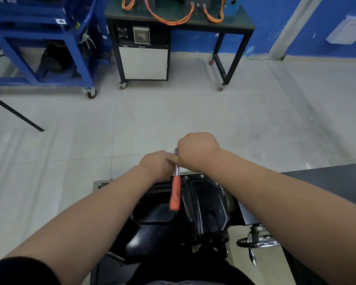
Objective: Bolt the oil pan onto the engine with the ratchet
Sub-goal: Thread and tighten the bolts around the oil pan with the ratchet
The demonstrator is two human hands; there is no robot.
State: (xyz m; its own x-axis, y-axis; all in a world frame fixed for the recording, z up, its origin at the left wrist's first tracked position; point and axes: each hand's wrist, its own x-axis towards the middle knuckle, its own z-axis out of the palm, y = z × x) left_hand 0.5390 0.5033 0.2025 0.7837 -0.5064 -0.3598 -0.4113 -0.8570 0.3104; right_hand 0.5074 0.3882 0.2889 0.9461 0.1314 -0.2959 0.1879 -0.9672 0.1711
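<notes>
**Both hands at the far rim of the glossy black pressed-metal oil pan (206, 204)**

The right hand (196, 150) is clenched over the head of the orange-handled chrome steel ratchet (175, 192) at the pan's far edge. The left hand (156, 164) pinches the shank just below. The handle lies back over the pan. The tool is probably rigid and weighty, and the orange grip likely offers the best leverage and least slip.

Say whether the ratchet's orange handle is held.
Free: right hand covers the ratchet at its head, left hand beside it; orange handle untouched.
</notes>
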